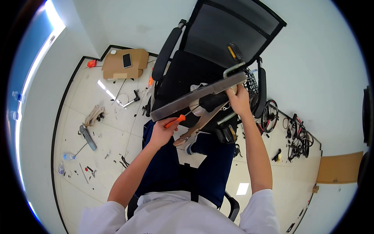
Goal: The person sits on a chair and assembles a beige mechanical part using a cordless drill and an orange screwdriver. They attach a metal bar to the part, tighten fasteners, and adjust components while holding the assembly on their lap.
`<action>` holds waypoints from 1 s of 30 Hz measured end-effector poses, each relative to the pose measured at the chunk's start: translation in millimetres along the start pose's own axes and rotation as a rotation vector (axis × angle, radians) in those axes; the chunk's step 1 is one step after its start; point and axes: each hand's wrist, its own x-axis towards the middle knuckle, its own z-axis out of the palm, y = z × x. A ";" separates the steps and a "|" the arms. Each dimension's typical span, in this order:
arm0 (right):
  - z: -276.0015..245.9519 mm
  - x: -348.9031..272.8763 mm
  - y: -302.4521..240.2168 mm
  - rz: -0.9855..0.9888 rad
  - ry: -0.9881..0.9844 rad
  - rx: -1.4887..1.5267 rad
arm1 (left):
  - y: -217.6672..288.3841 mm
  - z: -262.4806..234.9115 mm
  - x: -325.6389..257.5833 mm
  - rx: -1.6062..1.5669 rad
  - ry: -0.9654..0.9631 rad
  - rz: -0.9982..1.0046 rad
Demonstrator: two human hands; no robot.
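Observation:
My left hand [161, 132] is closed around the orange handle of a screwdriver [178, 119], whose thin shaft runs up beneath a long grey bar-shaped part [187, 101]. This part lies tilted across the seat of a black office chair [180, 70], its right end higher. My right hand [239, 102] grips its right end from below. Crank arms come off it there, with one black and yellow pedal [235, 52] above and another pedal [226, 133] below. A tan curved piece [202, 123] hangs under the bar. The screwdriver's tip is hidden.
A cardboard box [136, 72] with a phone [127, 60] on it lies at the back left. Tools, bottles and small parts are scattered over the left floor. At the right are a wheel [269, 116] and a pile of bicycle parts [300, 138] by the wall.

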 end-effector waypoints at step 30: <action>8.3 -157.7 -9.6 0.168 0.423 0.344 | 4.7 -2.4 0.1 -0.214 -0.095 -0.135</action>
